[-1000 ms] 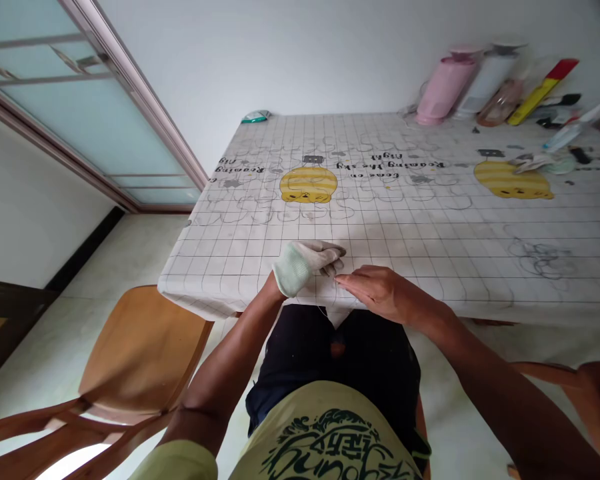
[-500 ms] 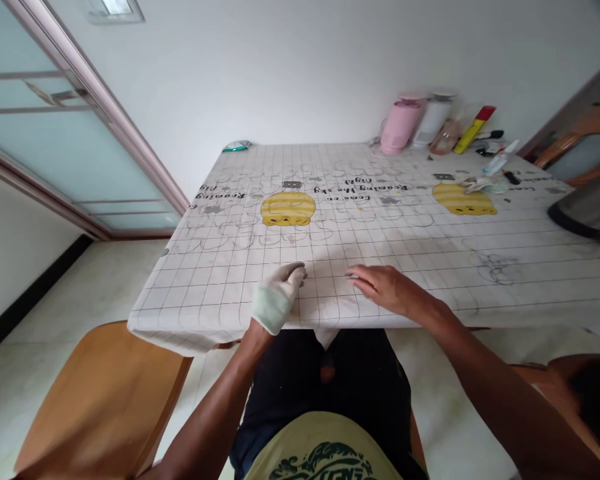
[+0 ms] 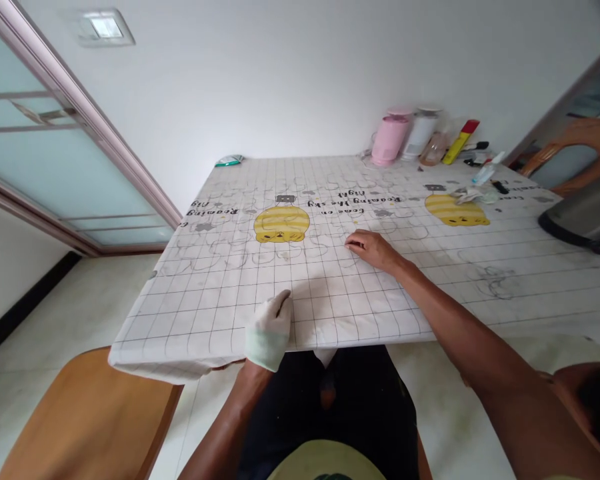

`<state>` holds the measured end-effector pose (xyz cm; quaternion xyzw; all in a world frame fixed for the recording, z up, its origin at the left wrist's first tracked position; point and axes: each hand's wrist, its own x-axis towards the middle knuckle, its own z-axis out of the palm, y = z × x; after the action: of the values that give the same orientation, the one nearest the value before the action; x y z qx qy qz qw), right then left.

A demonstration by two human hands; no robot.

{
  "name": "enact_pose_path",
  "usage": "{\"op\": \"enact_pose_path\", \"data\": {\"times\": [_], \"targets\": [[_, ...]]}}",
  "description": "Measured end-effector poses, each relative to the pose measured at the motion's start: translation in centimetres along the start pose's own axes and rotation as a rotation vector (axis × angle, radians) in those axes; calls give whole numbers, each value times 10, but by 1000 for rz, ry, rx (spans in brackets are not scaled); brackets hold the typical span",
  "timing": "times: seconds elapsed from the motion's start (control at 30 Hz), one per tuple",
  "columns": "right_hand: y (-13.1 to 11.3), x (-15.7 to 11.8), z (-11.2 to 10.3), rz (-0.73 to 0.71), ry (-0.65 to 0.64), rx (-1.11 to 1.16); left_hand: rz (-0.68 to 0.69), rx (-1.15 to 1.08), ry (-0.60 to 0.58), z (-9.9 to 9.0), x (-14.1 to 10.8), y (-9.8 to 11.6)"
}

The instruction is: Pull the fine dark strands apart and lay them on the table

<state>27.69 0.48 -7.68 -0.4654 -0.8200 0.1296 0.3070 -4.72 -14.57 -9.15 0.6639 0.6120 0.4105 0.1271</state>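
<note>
My left hand [image 3: 271, 327] wears a white glove with a pale green cuff. It rests near the front edge of the table, fingers curled closed; whatever they may hold is hidden. Farther in and to the right, my bare right hand [image 3: 370, 248] is over the cloth, with thumb and fingertips pinched together. Anything in that pinch is too small to make out. Beneath both hands lies a white checked tablecloth [image 3: 325, 307] with yellow balloon prints and dark lettering.
Along the back right stand a pink cylinder [image 3: 390, 141], a white cylinder [image 3: 421, 137], a clear bottle [image 3: 434, 150] and a yellow-and-red box [image 3: 461, 143]. A metal kettle [image 3: 587, 217] is at the right. A green-white packet [image 3: 229, 161] lies back left; a wooden chair [image 3: 90, 413] stands front left.
My right hand has moved forward over the cloth, away from the front edge. My left hand stays near the edge, and the gap between the hands has widened. The view has shifted slightly.
</note>
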Motion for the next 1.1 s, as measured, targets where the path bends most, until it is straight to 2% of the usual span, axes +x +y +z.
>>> {"op": "enact_pose_path", "data": {"times": [0.17, 0.6, 1.1], "targets": [[12, 7, 12, 19, 43, -18, 28, 39, 27, 1, -1, 1], [15, 10, 20, 30, 64, -33, -68, 48, -54, 1, -2, 2], [10, 8, 23, -23, 99, -137, 4, 110, -14, 4, -1, 1]]}}
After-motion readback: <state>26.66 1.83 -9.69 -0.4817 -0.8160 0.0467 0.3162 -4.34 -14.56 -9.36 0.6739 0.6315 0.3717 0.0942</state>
